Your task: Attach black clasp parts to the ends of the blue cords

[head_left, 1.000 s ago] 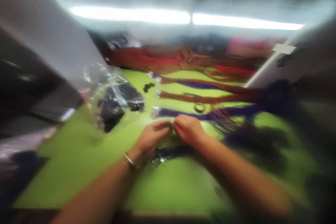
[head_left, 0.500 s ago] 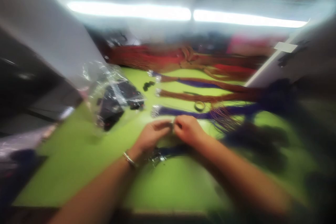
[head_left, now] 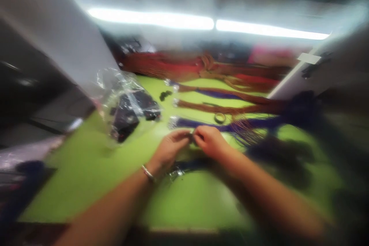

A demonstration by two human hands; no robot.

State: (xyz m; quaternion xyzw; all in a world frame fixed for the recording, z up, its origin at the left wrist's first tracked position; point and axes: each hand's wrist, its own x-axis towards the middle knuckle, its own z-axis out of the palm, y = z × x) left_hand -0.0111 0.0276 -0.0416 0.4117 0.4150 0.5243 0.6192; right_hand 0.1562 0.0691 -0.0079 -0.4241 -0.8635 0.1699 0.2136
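Observation:
My left hand [head_left: 168, 148], with a bangle on its wrist, pinches a small dark part [head_left: 191, 137] over the middle of the green table. Fingertip to fingertip with it, my right hand [head_left: 211, 141] is closed at the other side of that part; blur hides what exactly sits in its fingers. Below both hands lies a bundle of dark blue wires [head_left: 194, 164] with shiny clear ends at its left. Just behind them runs another blue wire bundle [head_left: 198, 123], its whitish end [head_left: 173, 122] pointing left.
A clear plastic bag [head_left: 132, 105] of black parts lies at left on the green table [head_left: 95, 177]. Small black pieces [head_left: 165, 95], brown wire bundles [head_left: 207, 105] and a tape roll [head_left: 220, 118] are behind my hands. Red and brown wires [head_left: 173, 63] lie under the lamp.
The view has shifted slightly, so the scene sits a little lower. My hands stay together at nearly the same place, the dark part still between the fingertips.

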